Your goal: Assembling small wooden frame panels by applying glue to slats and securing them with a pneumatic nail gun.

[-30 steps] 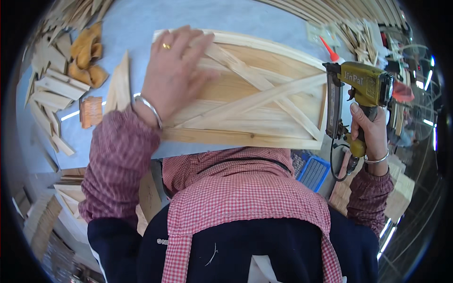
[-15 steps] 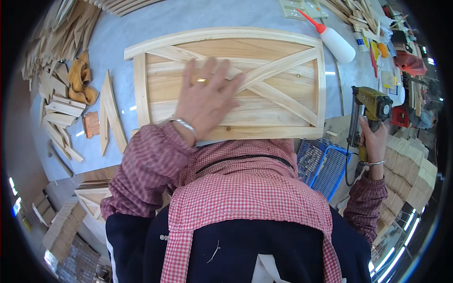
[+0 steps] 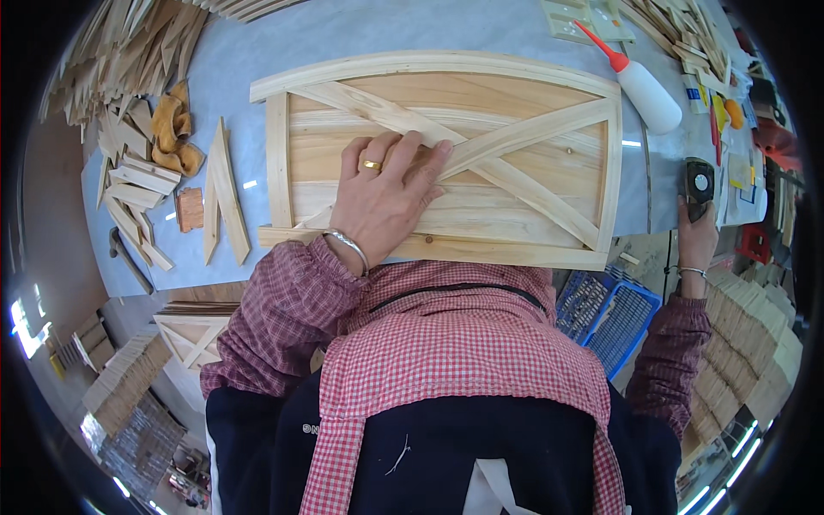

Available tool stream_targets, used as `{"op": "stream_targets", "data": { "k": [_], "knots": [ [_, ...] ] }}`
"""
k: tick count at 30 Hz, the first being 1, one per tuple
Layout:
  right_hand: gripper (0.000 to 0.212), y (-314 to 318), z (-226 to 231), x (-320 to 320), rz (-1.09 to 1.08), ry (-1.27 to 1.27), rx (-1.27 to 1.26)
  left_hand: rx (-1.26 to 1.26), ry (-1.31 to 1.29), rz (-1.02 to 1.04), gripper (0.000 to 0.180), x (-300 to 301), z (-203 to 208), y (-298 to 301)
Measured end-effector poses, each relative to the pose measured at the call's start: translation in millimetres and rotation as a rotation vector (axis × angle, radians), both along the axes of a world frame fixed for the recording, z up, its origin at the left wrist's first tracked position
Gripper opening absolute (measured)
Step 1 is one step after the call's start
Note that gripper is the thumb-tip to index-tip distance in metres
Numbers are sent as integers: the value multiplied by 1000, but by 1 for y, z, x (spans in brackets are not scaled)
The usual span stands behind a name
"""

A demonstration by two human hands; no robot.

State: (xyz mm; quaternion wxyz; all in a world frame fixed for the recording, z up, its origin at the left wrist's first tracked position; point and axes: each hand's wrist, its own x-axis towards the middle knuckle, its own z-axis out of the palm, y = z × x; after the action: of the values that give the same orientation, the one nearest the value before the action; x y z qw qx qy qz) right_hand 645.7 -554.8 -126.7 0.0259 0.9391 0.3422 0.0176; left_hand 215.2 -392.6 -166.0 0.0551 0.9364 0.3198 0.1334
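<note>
A pale wooden panel [image 3: 532, 142] with a frame and crossed diagonal slats lies on the blue-grey table in front of me. Near its middle, my left hand [image 3: 386, 184] bears down with bent fingers on a diagonal slat [image 3: 369, 107] beside the crossing; the fingertips are partly hidden. Off the panel's right side, my right hand [image 3: 697, 240] is wrapped round the grip of a nail gun [image 3: 699, 182], seen mostly from its black end. A white glue bottle [image 3: 650, 96] with a red nozzle lies beyond the panel's far right corner.
To the left are loose wood strips [image 3: 225, 202], a tan glove [image 3: 174, 133], offcuts [image 3: 142, 184] and a hammer [image 3: 129, 262]. Below the table's right part sits a blue crate [image 3: 625, 318]. Stacked wooden pieces [image 3: 742, 343] stand at the right.
My left hand has gone from spread and blurred to bent fingers on the slat. The nail gun has turned, so its end faces up. The whole view has shifted slightly.
</note>
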Motion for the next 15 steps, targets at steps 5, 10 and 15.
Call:
{"op": "stream_targets", "data": {
  "k": [5,10,15],
  "knots": [
    [61,18,-7,-1,-43,-27,16,-38,-35,-25,45,4,-3,1],
    [72,19,-26,21,-49,2,93,-40,-182,20,36,-9,-8,-9],
    [77,14,-46,42,12,10,238,-58,-245,109,26,-41,12,-9]
  ]
}}
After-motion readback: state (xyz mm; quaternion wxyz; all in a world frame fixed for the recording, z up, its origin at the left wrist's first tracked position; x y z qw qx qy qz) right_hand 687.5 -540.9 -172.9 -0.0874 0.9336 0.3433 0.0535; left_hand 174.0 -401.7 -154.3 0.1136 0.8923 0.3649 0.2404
